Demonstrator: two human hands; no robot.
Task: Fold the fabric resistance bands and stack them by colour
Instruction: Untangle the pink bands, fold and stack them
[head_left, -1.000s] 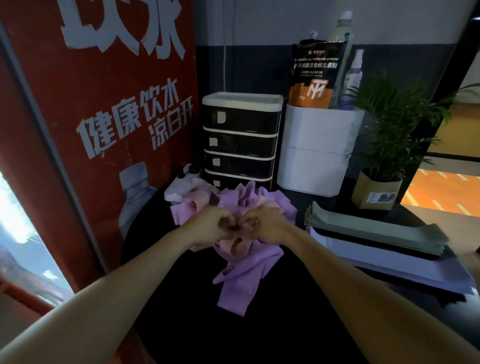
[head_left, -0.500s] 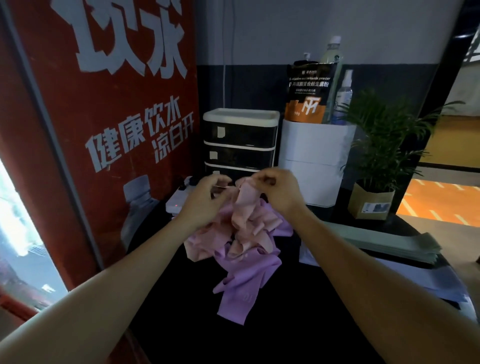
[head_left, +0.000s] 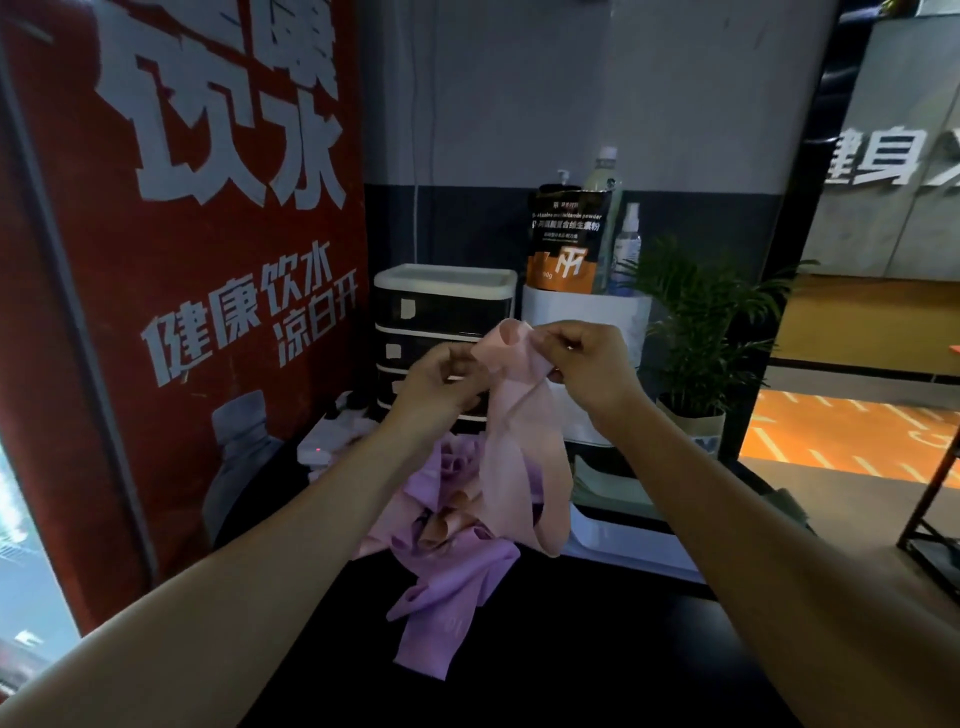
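Both our left hand (head_left: 441, 382) and right hand (head_left: 582, 358) pinch the pink band's (head_left: 519, 436) top at frame centre; it hangs over the tangled pile (head_left: 457, 561) on the table (head_left: 571, 649).

Head view, forward-down, near the hands (head_left: 514, 374)

Bench (head_left: 597, 649) runs forward to the wall. Loose band pile (head_left: 457, 561) lies mid-bench. Above the pile, left hand (head_left: 441, 384) and right hand (head_left: 587, 364) hold one band (head_left: 519, 441) up; its lower end hangs just before the pile. Drawer unit (head_left: 441, 312) stands behind the pile. Bin (head_left: 587, 322) stands right of the drawers, with a pouch (head_left: 566, 239) and bottles in it. Potted plant (head_left: 696, 332) right of the bin. Poster (head_left: 197, 260) stands left of the bench. Folded stack (head_left: 613, 483) lies right of the pile.
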